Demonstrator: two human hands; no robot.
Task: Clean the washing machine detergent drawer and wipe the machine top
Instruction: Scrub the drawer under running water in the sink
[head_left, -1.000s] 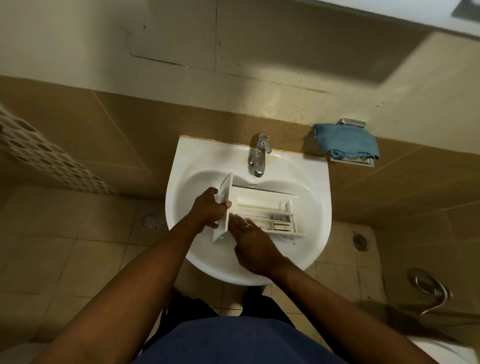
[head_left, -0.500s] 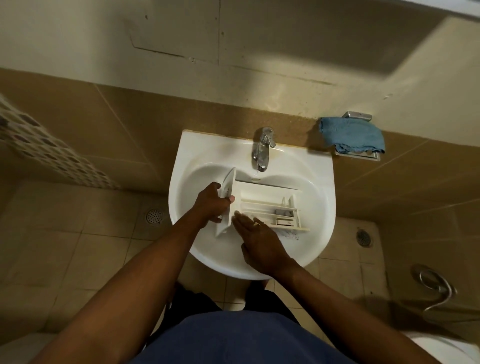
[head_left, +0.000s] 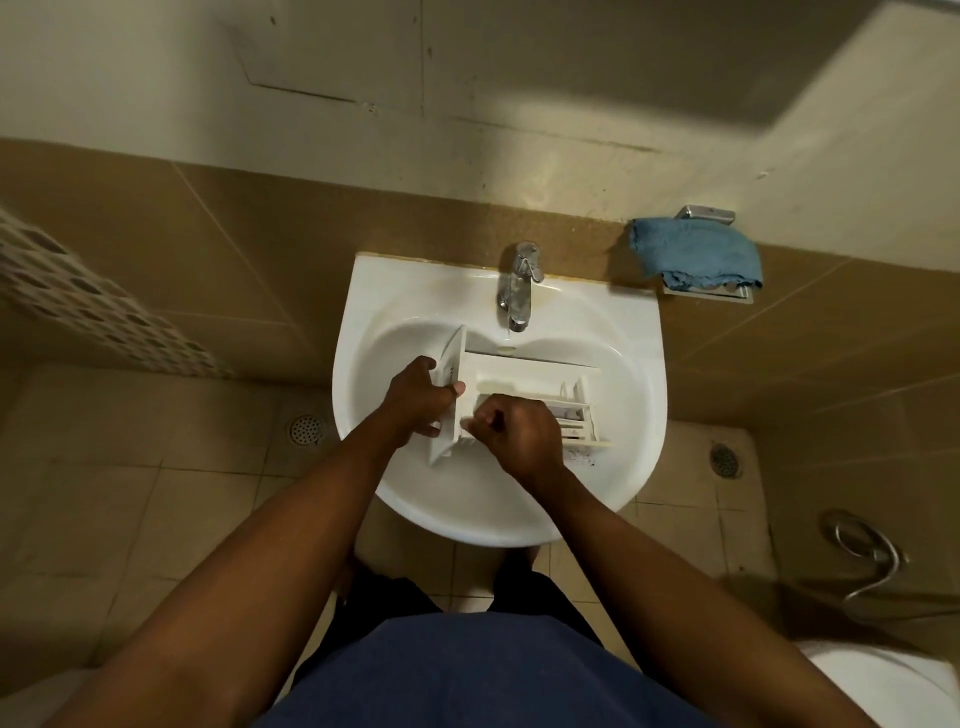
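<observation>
Holding, head view: left hand (head_left: 418, 402) curls round the front panel of the detergent drawer (head_left: 524, 376), thumb over its edge.
Right hand (head_left: 519, 431): fingers curled tight, knuckles up, in the drawer's near compartment; whether it grips anything is hidden.
Drawer: lying in the sink (head_left: 639, 374), near the tap (head_left: 517, 291).
Writing: small dark marks on the panel, unreadable.

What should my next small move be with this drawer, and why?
Probably slide your right hand toward the far-end compartments of the drawer: they look grimy, dark specks lie in the sink beside them, and your left hand grips the front panel.
</observation>
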